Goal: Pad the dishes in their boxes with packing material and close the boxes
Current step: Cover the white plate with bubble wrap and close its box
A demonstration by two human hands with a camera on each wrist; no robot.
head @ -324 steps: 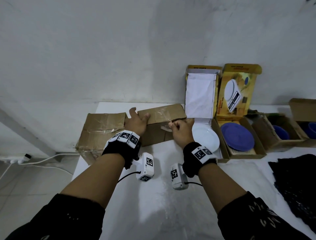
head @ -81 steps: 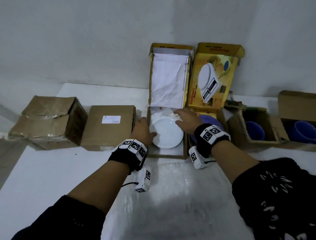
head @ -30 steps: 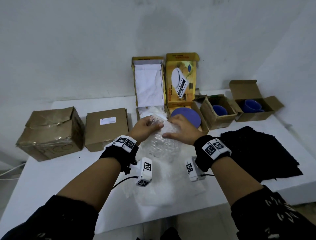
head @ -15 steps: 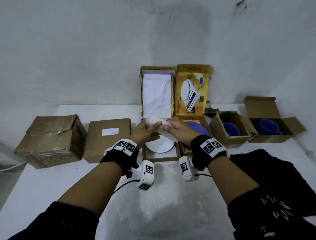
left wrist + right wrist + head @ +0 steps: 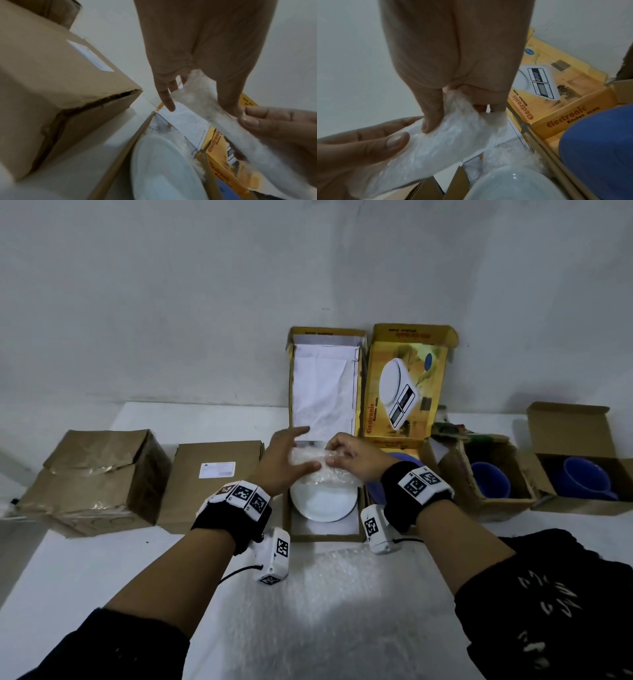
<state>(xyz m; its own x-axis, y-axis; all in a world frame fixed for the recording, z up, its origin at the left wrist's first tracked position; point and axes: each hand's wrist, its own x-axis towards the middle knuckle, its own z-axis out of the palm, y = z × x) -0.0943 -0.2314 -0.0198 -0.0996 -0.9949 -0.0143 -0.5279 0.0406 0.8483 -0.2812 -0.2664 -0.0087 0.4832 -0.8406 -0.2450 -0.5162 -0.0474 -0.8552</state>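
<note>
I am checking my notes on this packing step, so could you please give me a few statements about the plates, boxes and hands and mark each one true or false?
1. Both hands hold a wad of bubble wrap over the white plate. True.
2. The white plate's box is closed. False: its lid stands open against the wall.
3. The blue plate lies in the box to the right of the white plate. True.
4. The left hand rests flat on the labelled brown box. False: it grips the bubble wrap along with the right hand.
5. The two boxes on the far right hold white cups. False: a blue cup and a blue mug sit in them.
</note>
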